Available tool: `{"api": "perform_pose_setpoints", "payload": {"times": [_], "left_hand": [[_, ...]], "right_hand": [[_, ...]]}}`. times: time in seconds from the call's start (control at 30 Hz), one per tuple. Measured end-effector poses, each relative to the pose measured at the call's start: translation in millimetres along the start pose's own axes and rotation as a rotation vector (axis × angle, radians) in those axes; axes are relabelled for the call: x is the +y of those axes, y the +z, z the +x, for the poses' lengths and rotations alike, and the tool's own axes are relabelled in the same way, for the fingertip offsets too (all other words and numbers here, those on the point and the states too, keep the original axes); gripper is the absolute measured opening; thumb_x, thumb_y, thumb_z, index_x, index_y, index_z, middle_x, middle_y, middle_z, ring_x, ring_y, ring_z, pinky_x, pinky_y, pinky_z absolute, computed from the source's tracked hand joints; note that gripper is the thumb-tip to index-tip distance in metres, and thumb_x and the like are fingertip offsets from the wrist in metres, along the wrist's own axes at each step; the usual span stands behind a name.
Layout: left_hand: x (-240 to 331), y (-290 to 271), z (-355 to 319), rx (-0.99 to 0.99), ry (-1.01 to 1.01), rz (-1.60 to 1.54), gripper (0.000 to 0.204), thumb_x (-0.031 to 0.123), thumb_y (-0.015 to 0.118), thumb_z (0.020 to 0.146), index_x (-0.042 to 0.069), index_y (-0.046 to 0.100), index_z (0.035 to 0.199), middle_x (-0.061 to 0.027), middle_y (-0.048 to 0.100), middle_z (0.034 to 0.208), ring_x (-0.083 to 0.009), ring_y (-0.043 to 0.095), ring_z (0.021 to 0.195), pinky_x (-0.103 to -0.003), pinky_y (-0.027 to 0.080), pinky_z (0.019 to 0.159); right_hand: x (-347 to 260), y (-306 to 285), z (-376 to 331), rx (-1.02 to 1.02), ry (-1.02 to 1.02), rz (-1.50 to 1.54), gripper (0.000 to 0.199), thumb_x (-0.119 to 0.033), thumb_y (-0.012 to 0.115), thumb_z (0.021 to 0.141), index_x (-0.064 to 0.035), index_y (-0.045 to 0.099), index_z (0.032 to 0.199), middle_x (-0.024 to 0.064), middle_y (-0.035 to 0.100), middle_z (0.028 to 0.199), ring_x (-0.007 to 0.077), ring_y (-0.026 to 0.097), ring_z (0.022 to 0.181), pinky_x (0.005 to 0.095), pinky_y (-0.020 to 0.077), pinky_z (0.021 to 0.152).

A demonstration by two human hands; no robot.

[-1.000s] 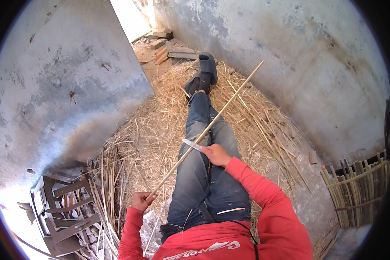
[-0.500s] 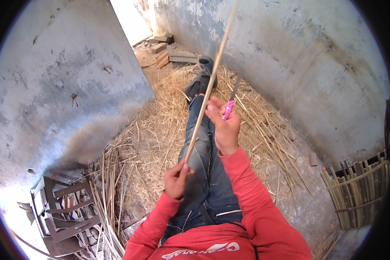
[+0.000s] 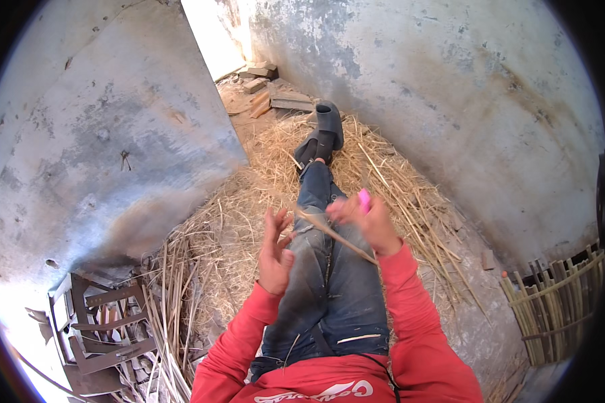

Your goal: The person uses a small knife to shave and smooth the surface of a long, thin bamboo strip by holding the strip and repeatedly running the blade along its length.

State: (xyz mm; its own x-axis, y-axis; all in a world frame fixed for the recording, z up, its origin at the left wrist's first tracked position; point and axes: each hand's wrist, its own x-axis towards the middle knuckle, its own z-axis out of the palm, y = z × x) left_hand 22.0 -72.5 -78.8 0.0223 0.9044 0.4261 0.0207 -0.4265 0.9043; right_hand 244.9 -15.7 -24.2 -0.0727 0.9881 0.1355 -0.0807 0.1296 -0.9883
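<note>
With our left hand [image 3: 275, 252] spread open beside the thin cane [image 3: 336, 236], only our right hand [image 3: 366, 221], fingers clenched around the pink-handled knife [image 3: 364, 199], steadies it, so the blade may slip toward our jeans [image 3: 329, 282]

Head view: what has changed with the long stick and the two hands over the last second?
The stick swung from pointing far up past the feet to lying low across the thighs, blurred. The left hand let go of it and is now open, fingers spread. The right hand dropped toward the lap, still gripping the stick along with a pink-handled tool. The legs, straw and bamboo frame stayed put.
</note>
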Motion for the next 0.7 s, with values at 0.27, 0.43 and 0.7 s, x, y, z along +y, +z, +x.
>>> {"api": "perform_pose_setpoints", "payload": {"times": [0.27,0.43,0.7], "left_hand": [[10,-8,16,0.078,-0.176,-0.278,0.063,0.015,0.055,0.106,0.001,0.026,0.160,-0.0188,0.054,0.145,-0.0267,0.061,0.122,-0.034,0.058,0.088],[-27,-16,20,0.397,-0.388,-0.319,0.056,0.020,0.064,0.103,-0.001,0.044,0.151,-0.0099,0.065,0.126,-0.0150,0.064,0.107,-0.029,0.058,0.077],[-146,-42,35,0.427,-0.206,0.654,0.072,0.037,0.079,0.087,0.001,0.051,0.142,-0.0204,0.056,0.128,-0.0339,0.057,0.117,-0.043,0.047,0.101]], "right_hand": [[94,20,-51,-0.127,0.352,0.003,0.032,-0.014,0.081,0.088,-0.0017,0.062,0.066,0.0027,0.068,0.068,0.0066,0.063,0.067,0.0280,0.0538,0.064],[76,5,-39,0.059,0.078,0.125,0.050,-0.004,0.079,0.086,-0.0128,0.036,0.062,0.0095,0.071,0.077,0.0086,0.062,0.063,0.0255,0.0514,0.056],[79,-22,-29,0.284,0.158,0.129,0.051,-0.006,0.079,0.085,-0.0145,0.035,0.061,0.0120,0.073,0.088,0.0096,0.061,0.058,0.0244,0.0464,0.048]]}}
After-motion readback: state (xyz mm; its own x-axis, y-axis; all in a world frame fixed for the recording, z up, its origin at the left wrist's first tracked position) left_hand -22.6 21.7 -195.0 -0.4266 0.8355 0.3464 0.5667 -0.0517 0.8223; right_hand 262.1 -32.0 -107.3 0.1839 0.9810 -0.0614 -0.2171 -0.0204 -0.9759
